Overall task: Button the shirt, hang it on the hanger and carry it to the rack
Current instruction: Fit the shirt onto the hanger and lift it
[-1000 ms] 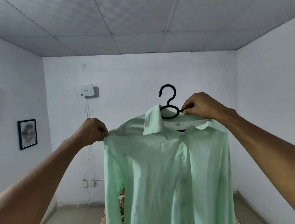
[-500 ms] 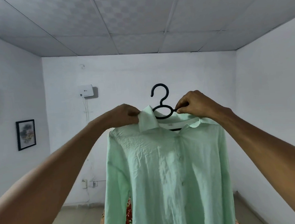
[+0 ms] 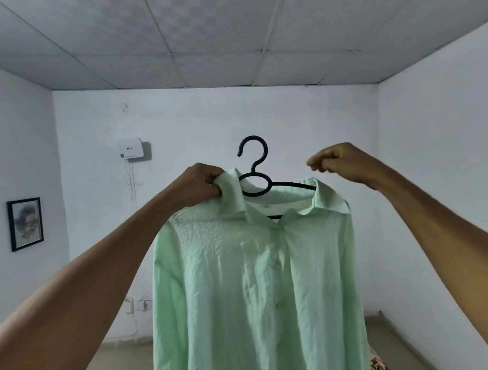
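Observation:
A pale mint-green buttoned shirt (image 3: pixel 255 296) hangs on a black plastic hanger (image 3: pixel 255 172), held up at chest height in front of me. My left hand (image 3: pixel 198 186) grips the left collar point and the hanger's left side. My right hand (image 3: pixel 338 161) hovers just above the right shoulder of the shirt, fingers curled, touching nothing. The hanger's hook stands free above the collar. No rack is in view.
White walls surround the room. A framed picture (image 3: pixel 25 224) hangs on the left wall, a white box (image 3: pixel 131 149) with a cable on the far wall, and sockets (image 3: pixel 141 304) low down. A patterned cloth (image 3: pixel 378 369) shows below the shirt.
My right hand let go of the hanger and moved right, above the shirt's shoulder. My left hand went from the left shoulder to the collar. The shirt shifted slightly right.

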